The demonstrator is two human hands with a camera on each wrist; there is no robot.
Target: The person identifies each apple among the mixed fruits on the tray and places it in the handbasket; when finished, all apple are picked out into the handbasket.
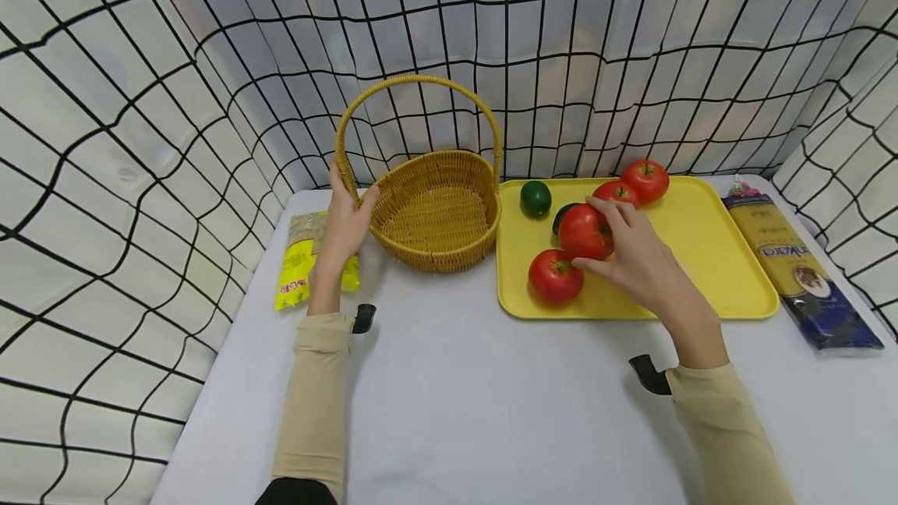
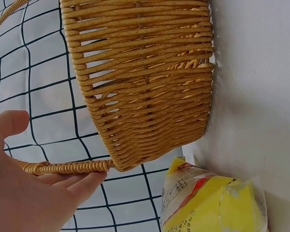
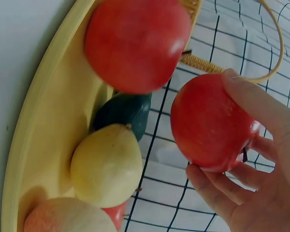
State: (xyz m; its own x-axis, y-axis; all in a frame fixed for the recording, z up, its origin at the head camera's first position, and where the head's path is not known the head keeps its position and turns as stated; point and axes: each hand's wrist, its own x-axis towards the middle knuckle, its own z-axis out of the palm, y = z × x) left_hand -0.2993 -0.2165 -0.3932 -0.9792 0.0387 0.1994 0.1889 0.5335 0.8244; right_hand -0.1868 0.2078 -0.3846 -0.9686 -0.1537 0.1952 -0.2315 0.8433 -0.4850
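Observation:
On the left, my left hand (image 1: 344, 217) holds the side of the handle (image 1: 421, 79) of a wicker basket (image 1: 438, 257). In the left wrist view the fingers pass under the handle and the thumb stands apart from it. My right hand (image 1: 641, 263) grips a red apple (image 1: 585, 232) between thumb and fingers, above a yellow tray (image 1: 722, 263). Another apple (image 1: 554, 277) sits on the tray just in front. Beside it, the right wrist view shows a dark green avocado (image 3: 123, 113), a yellow pear (image 3: 106, 166) and a pale pinkish fruit (image 3: 70, 217).
Two more red fruits, one at the tray's back edge (image 1: 645, 181), lie behind the right hand. A green fruit (image 1: 536, 199) is at the tray's back left. A yellow packet (image 1: 298, 263) lies left of the basket, a pasta packet (image 1: 807, 275) right of the tray. Black netting (image 1: 505, 45) surrounds the table.

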